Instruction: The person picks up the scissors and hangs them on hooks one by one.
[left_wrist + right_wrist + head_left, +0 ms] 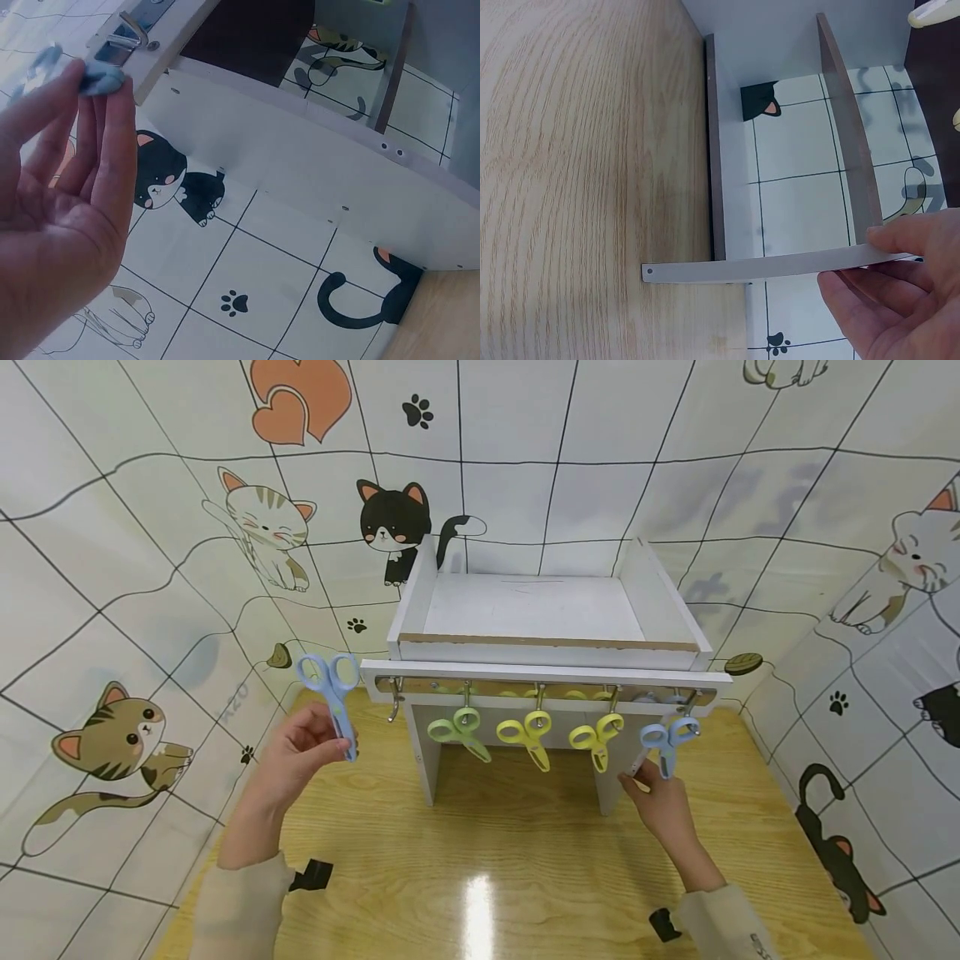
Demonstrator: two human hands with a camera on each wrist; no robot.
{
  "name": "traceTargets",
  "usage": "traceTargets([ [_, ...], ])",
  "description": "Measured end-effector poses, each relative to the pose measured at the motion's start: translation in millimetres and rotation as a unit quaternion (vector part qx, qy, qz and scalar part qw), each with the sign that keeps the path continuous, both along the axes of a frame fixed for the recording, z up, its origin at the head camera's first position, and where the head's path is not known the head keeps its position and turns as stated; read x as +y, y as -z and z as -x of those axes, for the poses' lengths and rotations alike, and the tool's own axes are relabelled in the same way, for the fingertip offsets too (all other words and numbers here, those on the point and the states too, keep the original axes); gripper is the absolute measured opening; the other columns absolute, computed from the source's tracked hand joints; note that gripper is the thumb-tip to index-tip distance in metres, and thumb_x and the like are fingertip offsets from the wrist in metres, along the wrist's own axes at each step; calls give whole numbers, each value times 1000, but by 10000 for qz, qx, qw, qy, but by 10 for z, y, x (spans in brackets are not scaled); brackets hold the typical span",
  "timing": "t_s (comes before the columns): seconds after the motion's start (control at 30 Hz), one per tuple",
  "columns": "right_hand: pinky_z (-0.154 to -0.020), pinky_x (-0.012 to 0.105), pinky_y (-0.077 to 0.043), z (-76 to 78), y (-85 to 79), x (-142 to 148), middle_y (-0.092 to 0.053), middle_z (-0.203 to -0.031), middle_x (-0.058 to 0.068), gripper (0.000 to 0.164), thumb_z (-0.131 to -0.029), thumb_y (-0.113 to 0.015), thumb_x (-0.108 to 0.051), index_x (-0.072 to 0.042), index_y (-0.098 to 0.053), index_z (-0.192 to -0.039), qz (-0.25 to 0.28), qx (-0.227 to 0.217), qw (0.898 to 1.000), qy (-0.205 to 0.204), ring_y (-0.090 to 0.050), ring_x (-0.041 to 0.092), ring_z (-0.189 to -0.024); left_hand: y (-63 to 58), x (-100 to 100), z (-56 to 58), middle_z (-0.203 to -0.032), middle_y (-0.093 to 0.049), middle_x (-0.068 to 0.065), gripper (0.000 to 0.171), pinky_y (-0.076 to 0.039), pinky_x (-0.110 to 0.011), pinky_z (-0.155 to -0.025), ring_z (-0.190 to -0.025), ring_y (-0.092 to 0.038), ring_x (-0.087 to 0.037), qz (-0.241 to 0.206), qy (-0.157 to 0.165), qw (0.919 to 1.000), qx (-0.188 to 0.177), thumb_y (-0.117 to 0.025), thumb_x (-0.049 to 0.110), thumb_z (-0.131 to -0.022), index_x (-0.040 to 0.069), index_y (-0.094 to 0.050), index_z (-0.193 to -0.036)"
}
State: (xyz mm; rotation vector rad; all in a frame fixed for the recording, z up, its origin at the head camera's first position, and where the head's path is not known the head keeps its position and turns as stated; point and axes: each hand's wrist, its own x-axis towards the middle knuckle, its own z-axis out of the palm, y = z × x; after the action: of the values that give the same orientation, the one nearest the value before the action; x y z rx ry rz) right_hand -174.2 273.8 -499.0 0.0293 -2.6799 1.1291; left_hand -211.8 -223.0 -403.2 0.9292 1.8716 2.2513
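My left hand holds light-blue scissors by the blades between thumb and fingers, finger loops upward, left of the white rack. In the left wrist view the scissors are partly hidden by the fingertips, near a metal hook. My right hand pinches the edge of the rack's right side panel, thumb on one side, fingers on the other. From the rack's hooks hang green scissors, two yellow pairs and another blue pair, just above my right hand.
The rack stands on a wood-grain table, with an open white tray section on top. A hook sits at the rail's left end. Cat-patterned sheeting surrounds the table. Black straps hang at both sleeves.
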Motion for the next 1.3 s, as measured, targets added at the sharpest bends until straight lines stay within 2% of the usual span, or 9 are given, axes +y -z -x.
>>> traceTargets([
  [0.17, -89, 62, -58, 3, -1, -6, -67, -116, 33, 27, -97, -62, -5, 9, -64, -120, 22, 12, 10000, -16, -65, 50, -110, 24, 35, -21, -99, -73, 5, 34, -61, -20, -77, -89, -70, -7, 283, 543, 9977, 304, -53, -19, -92, 11, -62, -107],
  [0.3, -89, 62, -58, 4, 0, -8, -67, -116, 33, 26, -97, -62, -4, 9, -64, -119, 45, 34, 10000, -23, -65, 50, -110, 99, 52, -20, -99, -73, 7, 38, -61, -20, -78, -90, -69, -6, 548, 785, 9951, 262, -51, -21, -91, 12, -62, -106],
  [0.5, -87, 62, -58, 1, 0, -10, -68, -115, 33, 26, -96, -62, -4, 9, -65, -118, 46, 33, 10000, 1, -65, 49, -109, 220, 77, 5, -96, -70, 9, 29, -61, -21, -76, -90, -67, -5, 1087, 700, 9916, -70, -56, -14, -92, 12, -62, -103],
  [0.67, -88, 63, -58, -6, -6, -3, -68, -115, 33, 26, -97, -62, -5, 8, -64, -119, 26, 27, 10000, -31, -65, 49, -109, 360, 97, 57, -94, -68, 8, 23, -61, -22, -75, -88, -67, -6, 1263, 669, 9896, -186, -57, -13, -92, 8, -60, -100],
  [0.8, -89, 63, -58, 1, -6, -3, -68, -116, 33, 27, -97, -62, -6, 8, -64, -120, 22, 52, 10000, -59, -65, 49, -110, 446, 107, 100, -95, -69, 8, 22, -61, -22, -77, -88, -67, -5, 1358, 500, 9887, -398, -57, -11, -94, 9, -60, -101],
  [0.93, -88, 63, -58, 11, 5, -9, -68, -115, 33, 26, -96, -63, -4, 9, -64, -119, 27, 107, 9999, -59, -66, 50, -108, 486, 127, 132, -97, -69, 10, 16, -60, -21, -81, -92, -67, -4, 1603, 129, 9856, -521, -60, -4, -95, 11, -61, -103],
  [1.07, -87, 63, -58, 18, 17, -7, -68, -113, 33, 25, -96, -63, -4, 9, -65, -117, 7, 151, 9999, -47, -66, 50, -108, 527, 148, 162, -96, -68, 10, 6, -59, -22, -83, -95, -67, -4, 1951, -201, 9794, -473, -63, 3, -96, 3, -60, -101],
  [1.2, -88, 62, -58, 24, 13, 38, -68, -117, 31, 27, -97, -62, -6, 7, -64, -121, 66, 133, 9998, -153, -65, 49, -109, 591, 139, 210, -100, -68, 11, 14, -58, -20, -85, -96, -67, -4, 2233, -471, 9729, -379, -62, 5, -97, -5, -61, -106],
  [1.3, -90, 59, -59, 30, -1, 145, -66, -123, 29, 33, -99, -61, -11, 4, -60, -127, 105, -24, 9993, -367, -64, 48, -114, 585, 109, 270, -104, -68, 13, 19, -58, -17, -86, -97, -66, -2, 2208, -776, 9715, -362, -61, 5, -98, -9, -60, -111],
])
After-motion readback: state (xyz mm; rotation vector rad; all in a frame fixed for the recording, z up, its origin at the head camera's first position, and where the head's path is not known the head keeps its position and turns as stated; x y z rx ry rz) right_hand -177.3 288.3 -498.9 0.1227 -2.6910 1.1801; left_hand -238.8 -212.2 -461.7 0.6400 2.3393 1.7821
